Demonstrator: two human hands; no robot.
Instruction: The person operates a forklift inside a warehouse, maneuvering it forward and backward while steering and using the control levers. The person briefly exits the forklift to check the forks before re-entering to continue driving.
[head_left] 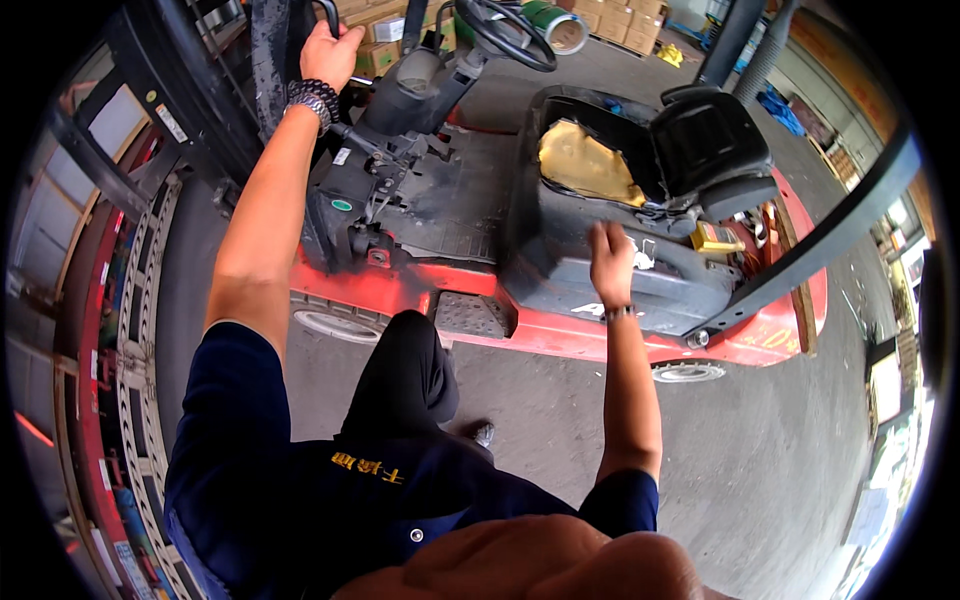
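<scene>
Gripping the handle (329, 14) with your left hand (328, 55), right hand (611, 265) curled, hold unclear, you haven't yet taken the seat (590, 162).

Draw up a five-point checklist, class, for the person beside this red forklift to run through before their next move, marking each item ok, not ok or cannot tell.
1. Left hand closed around the black grab handle: ok.
2. Right hand on a firm hold: cannot tell; it is by the side of the seat base, its fingers curled, contact unclear.
3. Seat cushion whole: not ok; a large patch of yellow foam is exposed.
4. Steering wheel untouched: ok; neither hand is on it.
5. Both feet securely placed: cannot tell; only one shoe shows.
</scene>
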